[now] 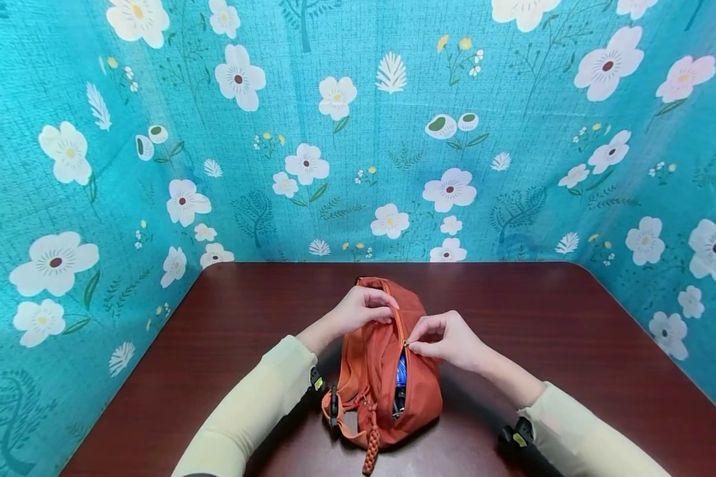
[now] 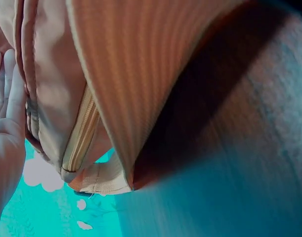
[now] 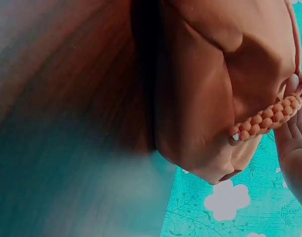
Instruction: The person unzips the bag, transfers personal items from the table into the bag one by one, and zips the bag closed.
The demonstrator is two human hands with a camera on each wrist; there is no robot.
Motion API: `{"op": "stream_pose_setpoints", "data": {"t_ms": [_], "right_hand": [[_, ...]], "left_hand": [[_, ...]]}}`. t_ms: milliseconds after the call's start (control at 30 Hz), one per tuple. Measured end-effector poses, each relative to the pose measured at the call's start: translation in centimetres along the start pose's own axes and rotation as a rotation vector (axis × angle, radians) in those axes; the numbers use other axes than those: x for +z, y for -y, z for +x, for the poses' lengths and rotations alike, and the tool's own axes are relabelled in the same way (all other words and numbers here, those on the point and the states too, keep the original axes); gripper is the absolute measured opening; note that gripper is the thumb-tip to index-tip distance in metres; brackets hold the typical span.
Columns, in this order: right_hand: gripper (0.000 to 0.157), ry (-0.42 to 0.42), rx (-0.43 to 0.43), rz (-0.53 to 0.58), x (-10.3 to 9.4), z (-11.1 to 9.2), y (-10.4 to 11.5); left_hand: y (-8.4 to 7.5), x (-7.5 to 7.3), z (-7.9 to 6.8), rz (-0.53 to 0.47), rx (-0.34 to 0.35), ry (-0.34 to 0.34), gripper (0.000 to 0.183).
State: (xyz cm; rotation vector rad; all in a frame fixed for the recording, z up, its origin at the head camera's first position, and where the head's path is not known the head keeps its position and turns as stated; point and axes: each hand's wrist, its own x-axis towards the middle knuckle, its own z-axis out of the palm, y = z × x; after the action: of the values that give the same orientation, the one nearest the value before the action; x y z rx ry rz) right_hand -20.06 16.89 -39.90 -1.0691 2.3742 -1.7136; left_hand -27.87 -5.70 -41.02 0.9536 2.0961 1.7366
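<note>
An orange-red fabric bag [image 1: 420, 391] lies on the table, its long zipper partly undone. Through the gap show something shiny blue [image 1: 402, 371] and something dark below it. My left hand [image 1: 364, 309] holds the bag's fabric beside the far part of the zipper; in the left wrist view its fingers [image 2: 15, 94] lie along the bag's side. My right hand [image 1: 451, 341] pinches the zipper pull at the far end of the gap. A braided cord [image 3: 264, 118] hangs by the right fingers in the right wrist view.
A ribbed strap [image 2: 136, 64] with a black buckle [image 1: 334, 404] lies along the bag's left side. Another braided cord [image 1: 371, 440] hangs at its near end. The dark red table [image 1: 244, 318] meets a blue flowered curtain [image 1: 358, 165] behind and at both sides.
</note>
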Motion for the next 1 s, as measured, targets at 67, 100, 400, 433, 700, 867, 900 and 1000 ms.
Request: {"op": "stream_pose_setpoints", "data": {"t_ms": [67,100,400,433,700,867,900,1000], "right_hand": [[0.006,0.023,-0.009,0.003,0.1,-0.2,0.1],[0.007,0.028,-0.009,0.004,0.1,-0.3,0.2],[0.006,0.039,0.014,0.034,0.2,-0.7,0.0],[0.008,0.035,0.013,0.036,0.2,-0.8,0.0],[0.005,-0.032,0.022,0.027,0.3,-0.5,0.6],[0.003,-0.093,0.084,0.032,0.2,-0.3,1.1],[0.003,-0.094,0.086,0.032,0.2,-0.3,1.2],[0.003,-0.062,0.061,0.034,0.4,-0.4,1.3]], "left_hand": [[0.0,-0.2,0.0,-0.006,-0.002,0.001,0.015],[0.0,-0.2,0.0,-0.006,0.003,0.006,0.016],[-0.8,-0.4,-0.4,0.058,0.007,0.11,0.02],[-1.0,-0.3,-0.5,0.081,0.015,0.14,0.021],[-1.9,0.6,-1.1,0.218,0.119,0.207,0.021],[-2.2,0.6,-0.8,0.148,0.058,0.108,0.015],[-2.1,0.5,-0.7,0.128,0.045,0.086,0.015],[-1.7,0.1,-0.2,0.077,0.01,0.004,0.015]]}}
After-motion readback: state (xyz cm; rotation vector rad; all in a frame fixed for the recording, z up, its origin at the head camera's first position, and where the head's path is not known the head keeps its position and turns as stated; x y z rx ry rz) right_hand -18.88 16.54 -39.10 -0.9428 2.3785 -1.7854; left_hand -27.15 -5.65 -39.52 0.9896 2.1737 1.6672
